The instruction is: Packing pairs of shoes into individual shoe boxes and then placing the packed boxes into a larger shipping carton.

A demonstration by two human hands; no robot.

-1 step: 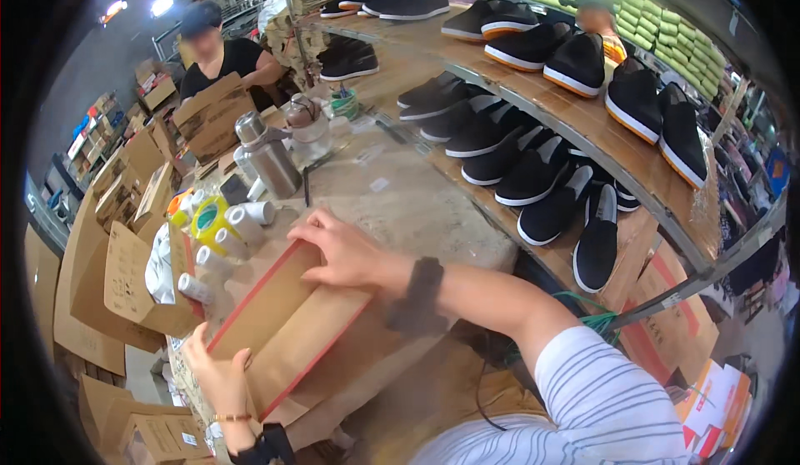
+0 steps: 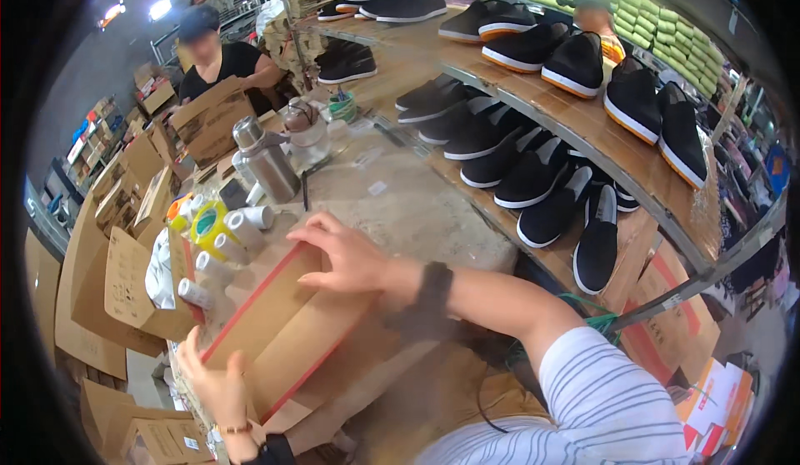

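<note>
An open cardboard box (image 2: 304, 340) with red edges lies slantwise in front of me, its plain brown inside facing up. My left hand (image 2: 215, 382) grips the near left end, with the thumb over the inner side and the fingers along the outside. At the far end, my right hand (image 2: 342, 257) is bent over the rim with its thumb inside the box. Both hands are closed on the box. Under the box is a worn work table (image 2: 417, 223).
White rolls (image 2: 244, 227), a yellow tape roll (image 2: 208, 223) and a steel flask (image 2: 271, 165) stand beyond the box. Black shoes (image 2: 521, 165) fill the two-level rack (image 2: 500, 82) at right. Cardboard boxes (image 2: 150, 273) crowd the left. A person (image 2: 221, 61) handles a carton across the table.
My left hand and both wrists have shifted slightly toward me. The hands keep hold of the box.
</note>
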